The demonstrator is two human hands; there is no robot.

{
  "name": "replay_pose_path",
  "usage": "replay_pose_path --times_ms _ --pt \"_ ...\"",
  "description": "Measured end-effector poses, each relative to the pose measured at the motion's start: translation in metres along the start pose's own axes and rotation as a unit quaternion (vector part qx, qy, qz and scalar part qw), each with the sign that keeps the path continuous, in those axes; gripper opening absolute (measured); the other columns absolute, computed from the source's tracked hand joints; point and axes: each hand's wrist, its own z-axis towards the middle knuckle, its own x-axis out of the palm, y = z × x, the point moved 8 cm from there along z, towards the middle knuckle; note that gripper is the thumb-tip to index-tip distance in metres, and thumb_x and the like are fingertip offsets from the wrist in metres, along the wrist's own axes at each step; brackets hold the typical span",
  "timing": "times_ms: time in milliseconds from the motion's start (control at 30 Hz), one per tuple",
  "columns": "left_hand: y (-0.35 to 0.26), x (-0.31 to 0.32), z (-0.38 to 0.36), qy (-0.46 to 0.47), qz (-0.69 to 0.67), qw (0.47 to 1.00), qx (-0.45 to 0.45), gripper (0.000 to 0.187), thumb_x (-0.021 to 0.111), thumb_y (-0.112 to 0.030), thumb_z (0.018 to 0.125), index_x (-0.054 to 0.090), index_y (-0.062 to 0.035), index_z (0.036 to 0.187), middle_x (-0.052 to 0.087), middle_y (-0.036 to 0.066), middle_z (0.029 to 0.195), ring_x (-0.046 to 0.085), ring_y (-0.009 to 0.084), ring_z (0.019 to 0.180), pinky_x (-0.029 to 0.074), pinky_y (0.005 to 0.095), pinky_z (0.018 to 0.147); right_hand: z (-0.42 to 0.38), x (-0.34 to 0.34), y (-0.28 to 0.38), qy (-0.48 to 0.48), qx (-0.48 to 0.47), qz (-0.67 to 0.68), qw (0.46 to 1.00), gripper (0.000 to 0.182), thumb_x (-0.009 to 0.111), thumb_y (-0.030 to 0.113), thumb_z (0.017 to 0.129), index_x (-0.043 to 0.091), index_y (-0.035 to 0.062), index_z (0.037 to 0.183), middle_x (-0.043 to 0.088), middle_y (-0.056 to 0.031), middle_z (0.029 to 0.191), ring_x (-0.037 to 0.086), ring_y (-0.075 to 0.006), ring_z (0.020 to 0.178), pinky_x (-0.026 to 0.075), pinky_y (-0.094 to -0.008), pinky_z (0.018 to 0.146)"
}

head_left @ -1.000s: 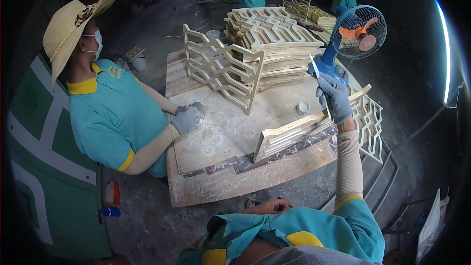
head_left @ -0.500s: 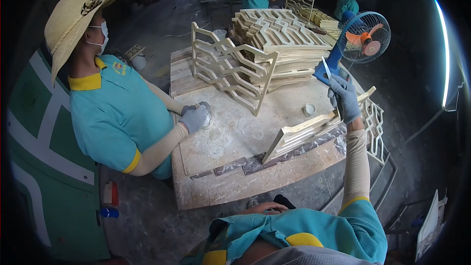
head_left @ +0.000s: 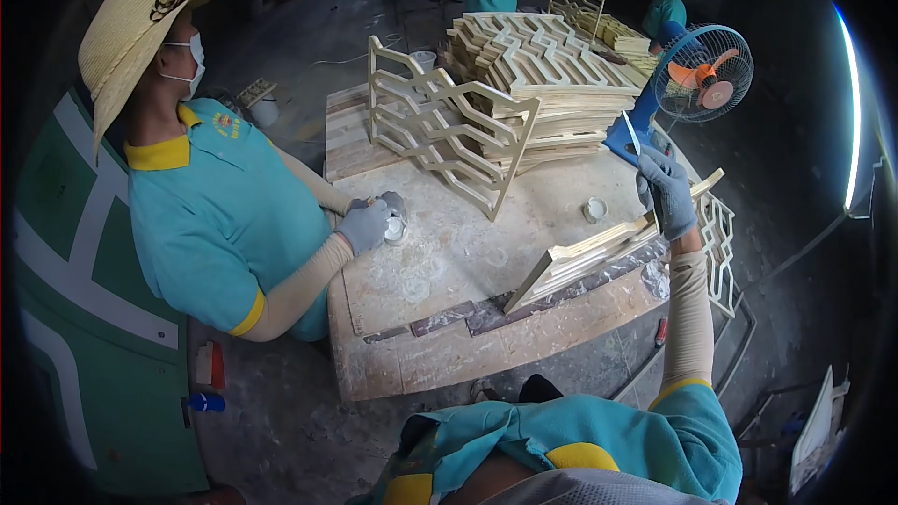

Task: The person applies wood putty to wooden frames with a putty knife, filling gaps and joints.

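Note:
My right hand [head_left: 666,192], in a grey glove, is closed around a putty knife [head_left: 631,134] whose narrow blade points up and away from me. It is at the right end of a wooden lattice frame [head_left: 585,262] that stands on its long edge near the table's front. Left of the hand, a small cup of white paste [head_left: 595,210] sits on the table [head_left: 449,355]. My left hand is out of view below.
A tall stack of lattice frames [head_left: 552,75] fills the table's back, with one frame [head_left: 449,126] leaning before it. A fan [head_left: 702,75] stands behind my hand. At left a co-worker [head_left: 201,196] holds a small cup [head_left: 395,230]. Another frame [head_left: 718,252] is at the table's right side.
My left hand, seen low by my body before, has left the view. The co-worker's cup now shows more. My right hand keeps its hold on the putty knife.

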Motion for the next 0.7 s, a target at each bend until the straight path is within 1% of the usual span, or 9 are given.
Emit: replay_pose_path --times_ms 167,233,367,467,700 --pt "0.008 -0.008 -0.005 0.000 0.005 1.000 -0.010 0.037 0.066 -0.015 0.095 0.058 -0.0042 0.130 0.063 0.014 0.122 0.061 0.0213 0.115 0.045 0.0363 0.104 -0.006 -0.004 0.000 -0.024 0.016 0.002 1.000 0.042 0.060 0.023 0.101 0.058 -0.0058 0.131 0.057 0.0000 0.062 0.047 -0.0048 0.043 0.035 -0.0184 0.042" --pt "0.011 -0.012 -0.007 -0.001 0.008 1.000 -0.013 0.037 0.066 -0.015 0.095 0.058 -0.0041 0.130 0.064 0.014 0.122 0.061 0.0213 0.115 0.045 0.0363 0.104 -0.004 -0.007 -0.002 -0.002 0.005 0.023 1.000 0.036 0.065 0.019 0.098 0.064 -0.0034 0.126 0.062 -0.0026 0.067 0.052 -0.0072 0.047 0.038 -0.0193 0.041" --pt "0.015 -0.019 -0.007 -0.012 0.009 1.000 -0.006 0.037 0.066 -0.015 0.095 0.058 -0.0040 0.129 0.064 0.014 0.122 0.061 0.0212 0.114 0.046 0.0362 0.103 -0.001 -0.002 -0.002 0.007 0.007 0.006 1.000 0.035 0.065 0.019 0.098 0.064 -0.0034 0.125 0.061 -0.0025 0.067 0.052 -0.0072 0.046 0.038 -0.0194 0.041" --pt "0.015 -0.024 -0.002 -0.019 0.011 1.000 0.001 0.037 0.066 -0.015 0.095 0.058 -0.0039 0.129 0.064 0.014 0.121 0.061 0.0212 0.114 0.046 0.0362 0.103 0.006 0.003 -0.001 -0.004 0.004 -0.011 1.000 0.036 0.065 0.020 0.098 0.064 -0.0036 0.125 0.061 -0.0023 0.066 0.051 -0.0072 0.044 0.037 -0.0195 0.040" --pt "0.028 -0.024 -0.012 -0.034 0.019 0.999 -0.012 0.036 0.067 -0.015 0.095 0.059 -0.0037 0.129 0.064 0.014 0.121 0.062 0.0210 0.113 0.046 0.0360 0.103 0.016 0.012 -0.001 0.010 0.000 -0.016 1.000 0.037 0.065 0.022 0.099 0.064 -0.0033 0.125 0.061 -0.0018 0.066 0.050 -0.0068 0.043 0.036 -0.0189 0.040"
